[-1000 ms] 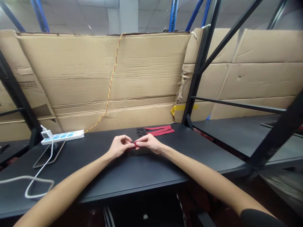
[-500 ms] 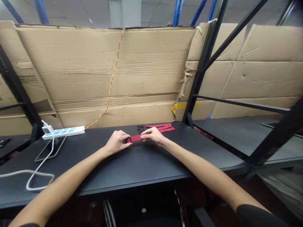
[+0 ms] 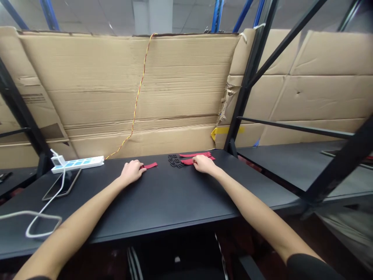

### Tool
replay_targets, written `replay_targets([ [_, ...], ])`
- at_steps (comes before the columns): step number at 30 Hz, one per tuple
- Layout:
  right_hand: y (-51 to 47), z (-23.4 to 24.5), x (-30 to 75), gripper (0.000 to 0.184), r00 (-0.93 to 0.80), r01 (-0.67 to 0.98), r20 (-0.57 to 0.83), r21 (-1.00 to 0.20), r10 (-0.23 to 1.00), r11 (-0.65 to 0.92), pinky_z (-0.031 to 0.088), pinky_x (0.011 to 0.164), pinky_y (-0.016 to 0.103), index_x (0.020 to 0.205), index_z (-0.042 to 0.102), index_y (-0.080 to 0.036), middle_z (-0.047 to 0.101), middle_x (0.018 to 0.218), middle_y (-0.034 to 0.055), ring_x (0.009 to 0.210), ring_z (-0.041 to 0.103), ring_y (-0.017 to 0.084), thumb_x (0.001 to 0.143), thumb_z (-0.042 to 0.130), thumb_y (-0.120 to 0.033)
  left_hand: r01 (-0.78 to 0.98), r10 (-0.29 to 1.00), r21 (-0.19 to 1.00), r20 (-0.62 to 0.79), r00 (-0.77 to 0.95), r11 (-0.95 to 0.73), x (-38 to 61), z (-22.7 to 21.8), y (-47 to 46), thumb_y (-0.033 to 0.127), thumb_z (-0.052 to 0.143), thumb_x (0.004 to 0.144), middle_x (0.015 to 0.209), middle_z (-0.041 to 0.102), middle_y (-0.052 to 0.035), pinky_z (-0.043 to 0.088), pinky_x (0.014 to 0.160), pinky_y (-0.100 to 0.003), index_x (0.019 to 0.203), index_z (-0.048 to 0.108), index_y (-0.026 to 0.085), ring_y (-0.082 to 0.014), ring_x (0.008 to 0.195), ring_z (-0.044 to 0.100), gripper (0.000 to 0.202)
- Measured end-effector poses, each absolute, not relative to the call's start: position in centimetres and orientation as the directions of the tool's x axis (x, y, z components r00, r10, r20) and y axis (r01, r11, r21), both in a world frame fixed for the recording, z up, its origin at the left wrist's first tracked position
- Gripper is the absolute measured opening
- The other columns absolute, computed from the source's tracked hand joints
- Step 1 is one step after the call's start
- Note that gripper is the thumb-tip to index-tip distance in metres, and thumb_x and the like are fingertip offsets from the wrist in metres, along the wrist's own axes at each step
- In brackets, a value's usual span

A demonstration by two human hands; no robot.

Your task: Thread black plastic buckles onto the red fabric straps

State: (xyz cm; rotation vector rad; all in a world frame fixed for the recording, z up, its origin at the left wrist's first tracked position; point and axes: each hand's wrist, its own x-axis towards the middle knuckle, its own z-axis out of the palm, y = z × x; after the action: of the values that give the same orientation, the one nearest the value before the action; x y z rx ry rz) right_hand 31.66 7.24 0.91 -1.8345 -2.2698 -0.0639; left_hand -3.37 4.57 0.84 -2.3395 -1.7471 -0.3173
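My left hand is closed on one end of a short red strap, whose free end points right, at or just above the black tabletop. Something dark shows at the strap's held end, mostly covered by the fingers. To the right, my right hand has its fingertips pinched on a red strap in a small pile. Another red strap lies just behind it. Several black plastic buckles are heaped directly left of that pile, between my two hands.
On the left, a white power strip with a plugged-in charger stands by a phone or tablet. A white cable loops near the front edge. Cardboard walls the back; a black metal post rises at the right.
My hands have moved apart. The left one has carried the red strap to the left; the right one has let go of it and moved right onto the strap pile.
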Motion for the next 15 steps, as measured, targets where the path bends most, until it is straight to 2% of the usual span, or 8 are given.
replay_targets([
  [2, 7.1, 0.9, 31.7, 0.018, -0.212, 0.966, 0.193, -0.106, 0.958, 0.236, 0.043, 0.07, 0.027, 0.08, 0.07, -0.013, 0.071, 0.088, 0.013, 0.085, 0.064, 0.025, 0.076, 0.053, -0.011, 0.973, 0.915, -0.02, 0.336, 0.223, -0.229, -4.2, 0.8, 5.0, 0.043, 0.048, 0.089, 0.107, 0.064, -0.0109, 0.041, 0.082, -0.037, 0.103, 0.068, 0.022, -0.0273, 0.101, 0.056, 0.032],
  [4, 6.8, 0.9, 31.1, 0.017, -0.306, 0.925, 0.168, -0.181, 0.937, 0.335, 0.044, 0.069, 0.027, 0.076, 0.071, -0.014, 0.071, 0.082, 0.0108, 0.079, 0.064, 0.023, 0.074, 0.054, -0.009, 0.97, 0.878, -0.006, 0.424, 0.223, -0.243, -4.3, 0.9, 4.9, 0.043, 0.048, 0.089, 0.108, 0.063, -0.0121, 0.04, 0.084, -0.039, 0.103, 0.068, 0.02, -0.0283, 0.103, 0.054, 0.033],
  [7, 6.3, 1.0, 29.7, 0.022, -0.553, 0.676, 0.179, -0.475, 0.814, 0.564, 0.047, 0.07, 0.027, 0.091, 0.071, -0.016, 0.071, 0.086, 0.0066, 0.076, 0.065, 0.019, 0.077, 0.053, -0.014, 0.916, 0.794, 0.015, 0.504, 0.34, -0.401, -2.7, 1.1, 3.7, 0.043, 0.044, 0.092, 0.11, 0.064, -0.0112, 0.04, 0.085, -0.037, 0.108, 0.067, 0.02, -0.0255, 0.101, 0.056, 0.036],
  [9, 6.2, 0.9, 28.9, 0.029, -0.594, 0.531, 0.26, -0.584, 0.761, 0.614, 0.049, 0.072, 0.028, 0.103, 0.068, -0.015, 0.071, 0.092, 0.0062, 0.078, 0.065, 0.018, 0.081, 0.05, -0.016, 0.83, 0.744, 0.044, 0.473, 0.472, -0.556, -0.8, 1.0, 2.4, 0.044, 0.041, 0.093, 0.112, 0.064, -0.0093, 0.04, 0.086, -0.034, 0.111, 0.066, 0.021, -0.0226, 0.101, 0.057, 0.038],
  [11, 6.2, 0.5, 28.4, 0.03, -0.536, 0.577, 0.34, -0.521, 0.773, 0.629, 0.049, 0.077, 0.03, 0.105, 0.068, -0.013, 0.07, 0.095, 0.0089, 0.083, 0.064, 0.019, 0.083, 0.048, -0.016, 0.724, 0.687, 0.066, 0.385, 0.616, -0.686, 1.0, 0.7, 1.2, 0.044, 0.042, 0.093, 0.116, 0.064, -0.0081, 0.04, 0.087, -0.033, 0.115, 0.064, 0.023, -0.0225, 0.106, 0.056, 0.038],
  [13, 6.3, 0.0, 28.2, 0.029, -0.517, 0.682, 0.382, -0.357, 0.766, 0.639, 0.047, 0.084, 0.033, 0.105, 0.068, -0.011, 0.068, 0.101, 0.0132, 0.092, 0.063, 0.022, 0.084, 0.049, -0.015, 0.672, 0.664, 0.114, 0.338, 0.667, -0.732, 2.1, 0.3, 0.3, 0.043, 0.043, 0.093, 0.118, 0.064, -0.0069, 0.04, 0.088, -0.033, 0.114, 0.065, 0.025, -0.0227, 0.108, 0.056, 0.035],
  [15, 6.3, -0.5, 28.2, 0.03, -0.547, 0.74, 0.369, -0.206, 0.751, 0.64, 0.044, 0.09, 0.035, 0.109, 0.068, -0.01, 0.064, 0.109, 0.0166, 0.1, 0.06, 0.025, 0.086, 0.05, -0.016, 0.644, 0.66, 0.175, 0.336, 0.672, -0.745, 2.4, 0.1, 0.1, 0.042, 0.045, 0.092, 0.114, 0.066, -0.0068, 0.041, 0.087, -0.032, 0.105, 0.069, 0.025, -0.0222, 0.104, 0.058, 0.033],
])
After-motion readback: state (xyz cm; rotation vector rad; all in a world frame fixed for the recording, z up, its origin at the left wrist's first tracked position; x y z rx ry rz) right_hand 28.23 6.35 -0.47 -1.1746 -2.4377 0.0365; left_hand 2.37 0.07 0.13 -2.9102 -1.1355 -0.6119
